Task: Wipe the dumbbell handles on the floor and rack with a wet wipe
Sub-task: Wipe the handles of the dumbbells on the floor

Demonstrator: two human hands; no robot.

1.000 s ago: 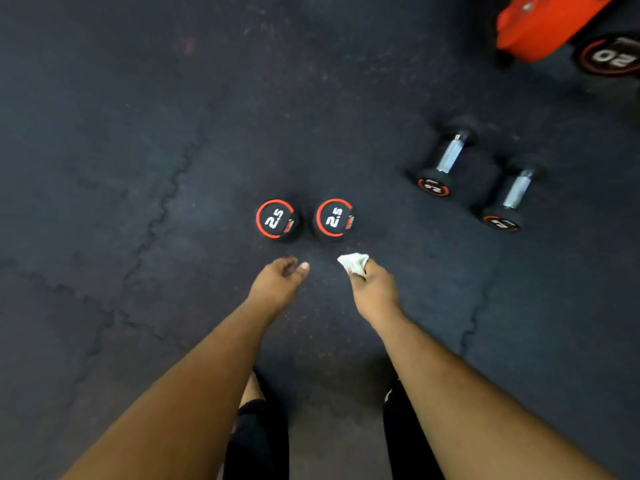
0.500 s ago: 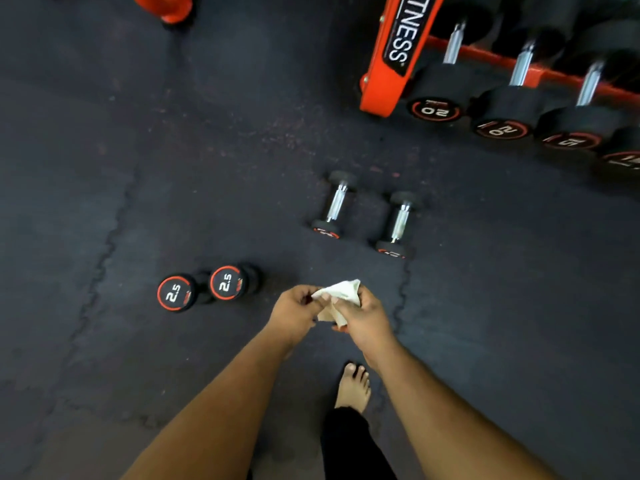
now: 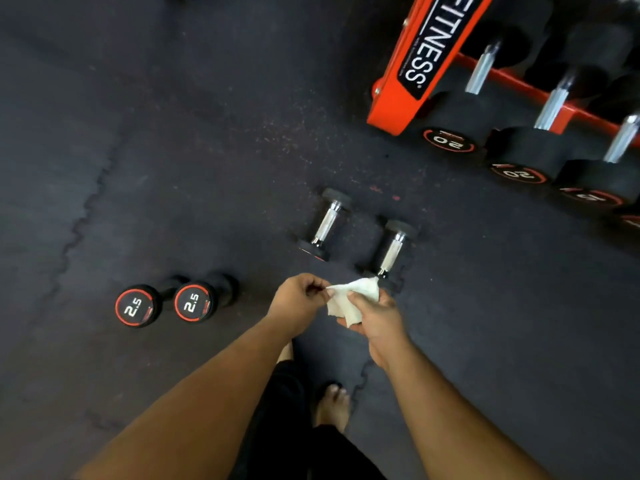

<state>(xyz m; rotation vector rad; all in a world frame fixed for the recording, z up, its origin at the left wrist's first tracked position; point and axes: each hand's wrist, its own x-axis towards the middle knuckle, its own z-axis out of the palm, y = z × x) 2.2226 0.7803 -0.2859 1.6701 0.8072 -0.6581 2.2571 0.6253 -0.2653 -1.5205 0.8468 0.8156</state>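
A white wet wipe (image 3: 349, 299) is stretched between my hands above the dark floor. My left hand (image 3: 298, 303) pinches its left corner, and my right hand (image 3: 379, 317) grips the rest. Two small chrome-handled dumbbells (image 3: 325, 225) (image 3: 391, 249) lie on the floor just beyond my hands; the wipe covers the near end of the right one. Two dumbbells marked 2.5 (image 3: 135, 306) (image 3: 194, 301) lie to the left, end faces toward me. The orange rack (image 3: 415, 64) at upper right carries heavier dumbbells (image 3: 550, 109) with chrome handles.
The floor is dark rubber matting (image 3: 173, 133) with interlocking seams. My bare foot (image 3: 332, 407) and dark trouser leg stand below my hands. The rack's lowest row of dumbbell heads, marked 20 (image 3: 448, 140) and 15, juts toward the floor at right.
The view swung up and right, bringing the rack into sight. My left hand joined the right on the wipe and they have pulled it partly open. I stepped toward the chrome-handled pair.
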